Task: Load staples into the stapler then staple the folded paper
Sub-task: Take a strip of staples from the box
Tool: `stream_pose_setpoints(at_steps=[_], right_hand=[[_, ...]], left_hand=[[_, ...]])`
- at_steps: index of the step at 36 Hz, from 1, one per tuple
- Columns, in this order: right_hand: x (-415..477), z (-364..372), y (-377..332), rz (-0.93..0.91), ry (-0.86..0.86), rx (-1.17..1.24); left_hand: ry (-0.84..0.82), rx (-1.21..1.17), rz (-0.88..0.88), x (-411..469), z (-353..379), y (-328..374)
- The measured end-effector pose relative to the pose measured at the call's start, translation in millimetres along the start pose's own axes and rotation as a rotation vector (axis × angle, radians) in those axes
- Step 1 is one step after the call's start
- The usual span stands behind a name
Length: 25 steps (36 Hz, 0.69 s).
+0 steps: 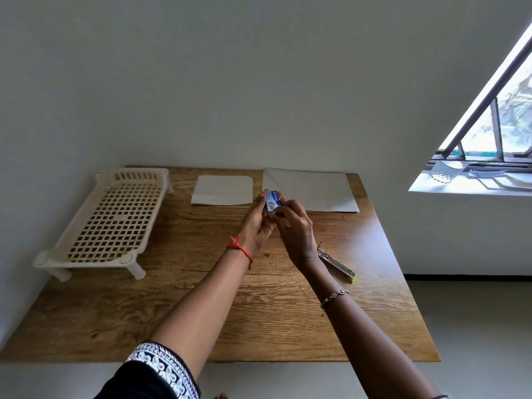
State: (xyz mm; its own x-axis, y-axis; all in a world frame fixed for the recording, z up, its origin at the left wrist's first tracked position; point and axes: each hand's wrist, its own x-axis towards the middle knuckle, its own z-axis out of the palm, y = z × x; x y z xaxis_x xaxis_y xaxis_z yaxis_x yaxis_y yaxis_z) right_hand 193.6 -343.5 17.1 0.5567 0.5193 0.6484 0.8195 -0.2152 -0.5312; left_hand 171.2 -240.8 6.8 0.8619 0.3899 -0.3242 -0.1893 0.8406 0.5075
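A small blue staple box [273, 200] is held up above the middle of the wooden table [201, 306]. My left hand [257, 226] grips it from the left, and my right hand [293, 228] pinches its lower end from the right. The stapler [336, 264], metal with a yellow tip, lies on the table to the right, just beyond my right wrist. A folded white paper [222, 190] lies flat at the back centre. A larger white sheet [312, 190] lies at the back right, partly hidden behind the box.
A cream plastic lattice rack [109, 220] on short legs stands at the table's left side, against the wall. The wall runs close behind the table. A window [495, 133] with a sill is at the right.
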Motion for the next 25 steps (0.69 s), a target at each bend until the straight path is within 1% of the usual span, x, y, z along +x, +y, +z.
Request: stream_pose_setpoints(at_steps=[1,2,4,6,9,11,12,13,15,18,22,25], right_hand=[[1,5,0,-0.028,0.023,0.023],[2,8,-2,0.007,0.043,0.084],[6,16,-7,0.147,0.095,0.223],[11,25,-12,0.38,0.132,0.402],[19,38,-21,0.781,0.135,0.789],[26,44,-30,0.989,0.075,0.963],[29,47,-35,1.046,0.02,1.009],[31,51,-41,1.065,-0.035,1.041],[34,61,-50,1.031,-0.13,1.046],[40,79,-65,0.896,-0.245,0.878],[54,106,-89,0.711,-0.292,0.685],[63,127,-103,0.618,-0.333,0.59]], left_hand=[[0.006,-0.013,0.001,-1,-1,4],[0.011,-0.012,0.014,-1,-5,8],[0.001,-0.019,0.043,-2,-10,18],[-0.014,-0.032,0.076,-6,-17,30],[0.001,-0.058,0.148,-12,-28,50],[0.032,-0.08,0.188,-16,-34,65],[0.058,-0.085,0.206,-17,-38,71],[0.068,-0.085,0.217,-17,-43,77],[0.098,-0.044,0.251,-21,-50,90],[0.171,0.009,0.308,-30,-60,110],[0.307,0.044,0.318,-42,-75,134],[0.344,0.062,0.319,-47,-88,153]])
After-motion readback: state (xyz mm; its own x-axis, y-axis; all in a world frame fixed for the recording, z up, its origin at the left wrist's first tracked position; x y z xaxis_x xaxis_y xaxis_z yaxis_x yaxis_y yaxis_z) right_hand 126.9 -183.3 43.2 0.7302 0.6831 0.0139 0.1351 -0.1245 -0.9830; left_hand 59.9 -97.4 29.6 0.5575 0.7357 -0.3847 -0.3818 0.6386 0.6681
